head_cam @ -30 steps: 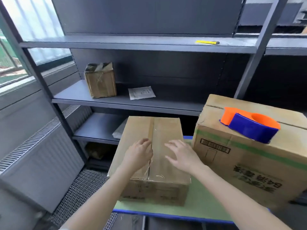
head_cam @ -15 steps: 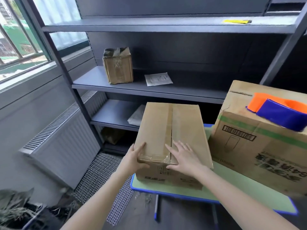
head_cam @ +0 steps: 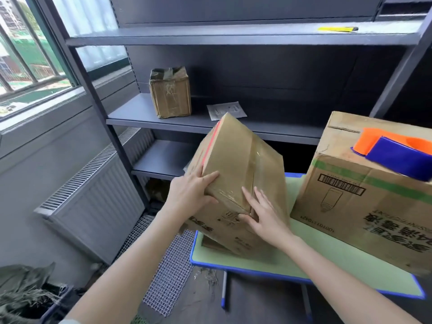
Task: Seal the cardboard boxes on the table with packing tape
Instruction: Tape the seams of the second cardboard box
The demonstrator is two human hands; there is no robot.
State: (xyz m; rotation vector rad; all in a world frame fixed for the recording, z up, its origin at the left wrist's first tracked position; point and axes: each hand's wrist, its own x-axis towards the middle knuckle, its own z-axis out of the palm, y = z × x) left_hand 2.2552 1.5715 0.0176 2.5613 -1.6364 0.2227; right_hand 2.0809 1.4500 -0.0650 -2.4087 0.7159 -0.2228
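Note:
A taped brown cardboard box [head_cam: 236, 155] is tilted up on the left end of the green table [head_cam: 327, 260], its far end raised toward the shelves. My left hand [head_cam: 189, 192] grips its near left corner. My right hand [head_cam: 264, 216] presses on its near face beside the tape seam. To the right stands a larger printed cardboard box [head_cam: 364, 206], flat on the table. An orange and blue tape dispenser [head_cam: 397, 153] rests on top of it.
A grey metal shelf unit [head_cam: 233, 36] stands behind the table, with a small taped box [head_cam: 170, 93], a paper sheet [head_cam: 226, 110] and a yellow knife [head_cam: 336, 29] on it. A radiator [head_cam: 93, 195] and window are at left. Wire mesh [head_cam: 168, 274] lies on the floor.
The brown box lay flat on the table; now both hands have tipped it up and turned it, with its far end lifted. My left hand slid to the box's left corner.

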